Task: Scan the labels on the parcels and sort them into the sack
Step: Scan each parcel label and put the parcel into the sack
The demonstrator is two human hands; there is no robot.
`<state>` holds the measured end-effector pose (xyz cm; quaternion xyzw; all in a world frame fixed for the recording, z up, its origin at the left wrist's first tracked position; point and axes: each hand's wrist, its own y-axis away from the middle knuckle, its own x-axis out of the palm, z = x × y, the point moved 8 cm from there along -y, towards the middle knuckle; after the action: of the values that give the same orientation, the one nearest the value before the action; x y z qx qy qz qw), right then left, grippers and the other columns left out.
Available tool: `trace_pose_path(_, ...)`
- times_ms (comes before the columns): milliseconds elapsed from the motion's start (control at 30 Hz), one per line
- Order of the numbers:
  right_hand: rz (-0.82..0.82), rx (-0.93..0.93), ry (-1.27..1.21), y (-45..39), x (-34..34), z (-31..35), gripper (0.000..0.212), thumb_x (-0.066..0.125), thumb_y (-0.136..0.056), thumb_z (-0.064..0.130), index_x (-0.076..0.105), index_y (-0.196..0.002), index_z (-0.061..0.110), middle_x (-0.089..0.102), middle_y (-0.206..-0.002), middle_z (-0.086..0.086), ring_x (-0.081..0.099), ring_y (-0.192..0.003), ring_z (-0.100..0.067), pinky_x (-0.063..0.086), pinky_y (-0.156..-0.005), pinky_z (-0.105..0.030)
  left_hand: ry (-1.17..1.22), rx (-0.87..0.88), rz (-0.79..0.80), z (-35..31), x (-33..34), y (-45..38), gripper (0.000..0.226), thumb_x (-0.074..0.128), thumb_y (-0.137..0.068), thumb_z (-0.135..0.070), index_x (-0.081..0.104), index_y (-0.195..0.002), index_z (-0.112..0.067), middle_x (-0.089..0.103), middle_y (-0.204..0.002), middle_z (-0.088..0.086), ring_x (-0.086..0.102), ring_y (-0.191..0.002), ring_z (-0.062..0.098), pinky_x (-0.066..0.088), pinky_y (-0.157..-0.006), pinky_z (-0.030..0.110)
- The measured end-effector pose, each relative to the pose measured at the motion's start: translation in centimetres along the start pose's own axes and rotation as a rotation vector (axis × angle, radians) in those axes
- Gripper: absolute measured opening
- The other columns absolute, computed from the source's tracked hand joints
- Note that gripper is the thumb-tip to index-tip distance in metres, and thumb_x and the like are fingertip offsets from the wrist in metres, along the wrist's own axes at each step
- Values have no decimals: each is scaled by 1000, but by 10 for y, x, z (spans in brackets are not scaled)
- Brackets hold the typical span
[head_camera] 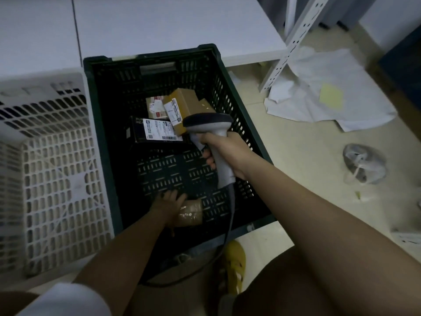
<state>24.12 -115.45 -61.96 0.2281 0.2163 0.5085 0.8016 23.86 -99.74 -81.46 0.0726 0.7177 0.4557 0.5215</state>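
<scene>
We've got our right hand (pixel 224 153) wrapped tight round the grey scanner (pixel 210 133), its head tipped down over the labelled parcels (pixel 173 112) at the far end of the dark crate (pixel 237 87), while our left hand (pixel 168 207) reaches low inside the near end, fingers spread flat and touching a brown taped parcel (pixel 191 213). Left of that hand sits a white basket (pixel 57 179); right of the scanner hand, pale floor (pixel 307 167) with a crumpled white sack (pixel 319 92).
</scene>
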Motion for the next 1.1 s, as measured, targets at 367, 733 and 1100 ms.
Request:
trace_pose_path(367, -85, -35, -114, -3, -14, 16, 17, 65, -90, 19, 63, -80, 6, 58, -56, -5, 53, -42, -13, 46, -45, -22, 585, -9, -180, 15, -56, 13, 96, 79, -67, -46, 23, -139, -17, 35, -139, 12, 38, -125, 34, 42, -96, 41)
trace_pose_path(733, -136, -187, -360, 74, 33, 67, 19, 65, -87, 8, 57, -70, 8, 54, -57, -6, 47, -39, -12, 41, -39, -20, 1408, -95, -720, 106, -168, 194, 77, 74, -80, -32, 22, -135, -18, 54, -119, 7, 60, -96, 17, 50, -74, 26)
trace_pose_path(1100, 4, -468, -289, 188, 134, 173, 17, 73, -85, 12, 60, -96, 9, 70, -84, -7, 66, -64, -13, 53, -51, -23, 1562, -114, -1102, 164, -191, 413, 65, 66, -86, -29, 24, -135, -22, 58, -104, -4, 62, -97, 15, 53, -93, 43)
